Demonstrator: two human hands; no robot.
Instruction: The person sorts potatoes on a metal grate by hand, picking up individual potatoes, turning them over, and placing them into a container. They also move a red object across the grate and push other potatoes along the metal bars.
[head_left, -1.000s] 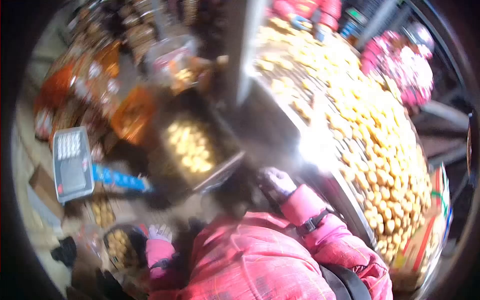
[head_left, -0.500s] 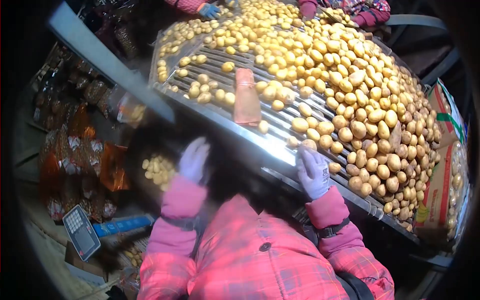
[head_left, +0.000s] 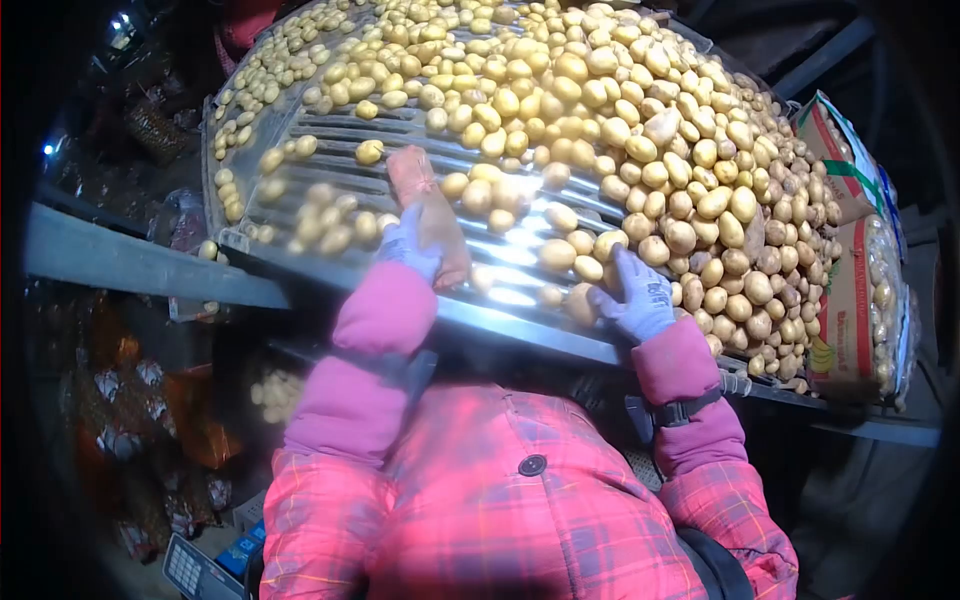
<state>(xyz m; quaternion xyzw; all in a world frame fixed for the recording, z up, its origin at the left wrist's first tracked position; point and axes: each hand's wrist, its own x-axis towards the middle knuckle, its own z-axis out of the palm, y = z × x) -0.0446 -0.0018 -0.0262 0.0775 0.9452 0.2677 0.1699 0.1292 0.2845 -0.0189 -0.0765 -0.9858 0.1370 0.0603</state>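
A heap of yellow potatoes (head_left: pixel 690 200) covers much of a slatted metal table (head_left: pixel 370 130). My left hand (head_left: pixel 412 245), in a pale lilac glove, reaches over the table's near edge with fingers stretched forward. It is against the left side of a pinkish, narrow-necked wrapped bundle (head_left: pixel 443 235); blur hides whether the fingers press on it. My right hand (head_left: pixel 643 300), gloved alike, is at the heap's near side with thumb and fingers apart. Its thumb is beside a brownish potato (head_left: pixel 581 305), and its fingertips are close to a yellow potato (head_left: pixel 610 245).
Cartons with bagged potatoes (head_left: pixel 845 310) stand at the right end. A grey metal bar (head_left: pixel 150 258) crosses the left side. Below left are filled net bags (head_left: pixel 150 400), loose potatoes (head_left: pixel 277 395) and a scale with a keypad (head_left: pixel 195 570). A red sleeve (head_left: pixel 248 22) shows at the top.
My left hand has risen from below the table edge to the pinkish bundle. My right hand stays by the near potatoes. The view has shifted, and the co-workers' hands are out of sight.
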